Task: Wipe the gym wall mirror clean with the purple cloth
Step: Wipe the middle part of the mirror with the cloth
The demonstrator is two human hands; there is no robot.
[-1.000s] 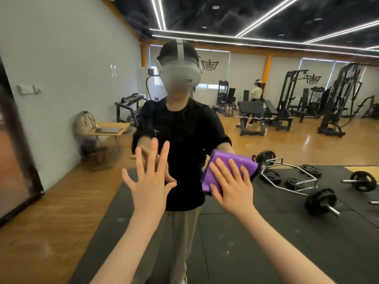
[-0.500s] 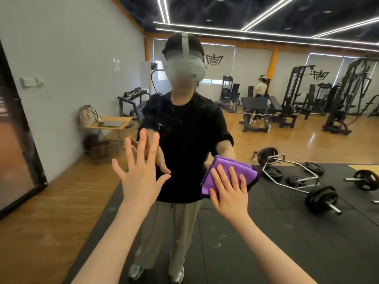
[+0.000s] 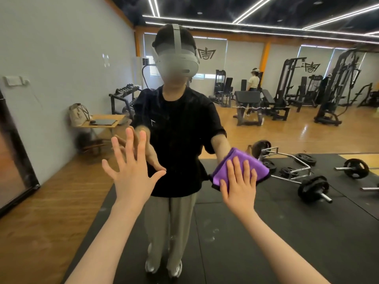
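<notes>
The wall mirror (image 3: 266, 232) fills nearly the whole view and reflects me and the gym behind me. My right hand (image 3: 240, 187) lies flat, fingers spread, pressing the folded purple cloth (image 3: 260, 167) against the glass at about waist height. My left hand (image 3: 132, 177) is open with fingers apart, its palm towards the glass to the left of the cloth, and it holds nothing. Faint smudges (image 3: 213, 235) show on the glass below the cloth.
The reflection shows a black floor mat, a barbell frame with weight plates (image 3: 291, 167), weight machines (image 3: 332, 93), a dumbbell rack and a small wooden table (image 3: 102, 123). Another person (image 3: 253, 80) stands far back. A dark-framed panel (image 3: 18, 160) is at the left.
My view has tilted down, so the reflected feet now show. My right hand with the cloth has shifted slightly right on the glass, and my left hand slightly left.
</notes>
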